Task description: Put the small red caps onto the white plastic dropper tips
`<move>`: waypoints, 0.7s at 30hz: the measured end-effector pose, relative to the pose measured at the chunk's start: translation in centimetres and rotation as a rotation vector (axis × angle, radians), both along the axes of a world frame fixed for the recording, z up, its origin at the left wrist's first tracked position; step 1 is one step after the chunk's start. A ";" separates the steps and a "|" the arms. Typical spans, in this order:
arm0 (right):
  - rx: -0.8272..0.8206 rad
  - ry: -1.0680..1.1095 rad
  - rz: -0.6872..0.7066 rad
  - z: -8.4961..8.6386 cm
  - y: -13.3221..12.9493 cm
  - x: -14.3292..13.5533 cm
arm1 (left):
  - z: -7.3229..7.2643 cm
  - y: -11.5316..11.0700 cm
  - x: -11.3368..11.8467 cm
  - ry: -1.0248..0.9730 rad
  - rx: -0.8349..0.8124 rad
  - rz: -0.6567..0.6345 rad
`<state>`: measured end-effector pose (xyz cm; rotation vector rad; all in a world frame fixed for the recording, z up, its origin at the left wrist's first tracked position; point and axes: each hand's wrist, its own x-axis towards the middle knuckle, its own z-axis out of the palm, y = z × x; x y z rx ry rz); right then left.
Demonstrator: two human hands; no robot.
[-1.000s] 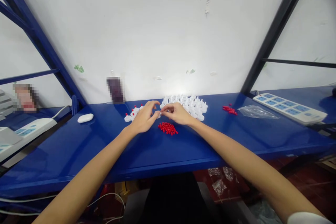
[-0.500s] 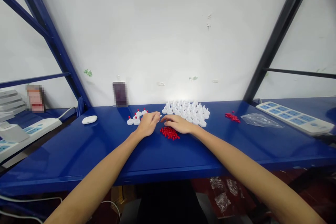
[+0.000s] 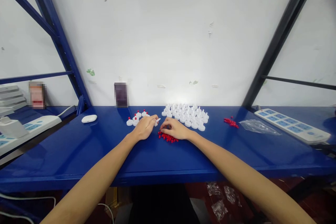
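Observation:
My left hand (image 3: pixel 145 127) is closed around a white nozzle cap (image 3: pixel 157 121), whose thin spout points up and to the right. Over a small heap of red tips (image 3: pixel 170 139), my right hand (image 3: pixel 175 128) bends its fingers down, thumb and forefinger at the heap's left edge; whether a tip is pinched there is too small to make out. Left of my left hand stand several white caps with red tips on their spouts (image 3: pixel 129 121). Behind my right hand is a cluster of white nozzle caps (image 3: pixel 193 115) with bare spouts.
A second bunch of red pieces (image 3: pixel 231 123) lies to the right, beside a clear plastic bag (image 3: pixel 258 127) and a power strip (image 3: pixel 291 124). A white earbud case (image 3: pixel 89 119) sits at the left. Against the wall leans a dark blurred rectangle (image 3: pixel 121 95).
My right hand has lowered from above the red heap, and its fingertips now reach into it. My left hand has shifted slightly, so the white cap shows more. The view has tilted a little.

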<state>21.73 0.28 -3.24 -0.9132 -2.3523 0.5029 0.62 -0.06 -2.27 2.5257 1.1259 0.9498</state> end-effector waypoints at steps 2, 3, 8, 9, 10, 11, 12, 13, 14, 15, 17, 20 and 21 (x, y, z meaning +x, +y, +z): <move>-0.007 0.089 -0.020 0.1 0.0 -0.1 | 0.2 -0.2 0.0 0.016 -0.014 0.005; -0.020 0.146 -0.042 0.1 0.0 -0.2 | 0.3 -0.3 0.0 0.025 -0.022 0.008; -0.152 0.435 -0.114 0.1 0.5 -0.5 | 0.4 -0.7 0.3 0.105 -0.041 0.071; -0.182 0.486 -0.115 0.1 0.6 -0.5 | 0.4 -0.7 0.3 0.118 -0.038 0.085; -0.212 0.529 -0.114 0.1 0.7 -0.6 | 0.3 -0.7 0.4 0.126 -0.032 0.097; -0.238 0.562 -0.110 0.1 0.7 -0.6 | 0.3 -0.7 0.4 0.130 -0.025 0.104; -0.259 0.585 -0.105 0.1 0.7 -0.6 | 0.3 -0.7 0.5 0.132 -0.019 0.111; -0.274 0.601 -0.098 0.2 0.6 -0.7 | 0.2 -0.7 0.5 0.134 -0.016 0.115; -0.282 0.612 -0.089 0.3 0.4 -0.7 | 0.2 -0.7 0.5 0.134 -0.014 0.116; -0.284 0.617 -0.079 0.4 0.3 -0.7 | 0.2 -0.7 0.6 0.131 -0.014 0.114; -0.279 0.617 -0.058 0.5 0.0 -0.8 | 0.2 -0.6 0.6 0.120 -0.025 0.100; -0.276 0.609 -0.040 0.7 -0.2 -0.8 | 0.1 -0.6 0.7 0.100 -0.038 0.086; -0.271 0.609 -0.041 0.7 -0.3 -0.8 | 0.1 -0.5 0.7 0.096 -0.035 0.088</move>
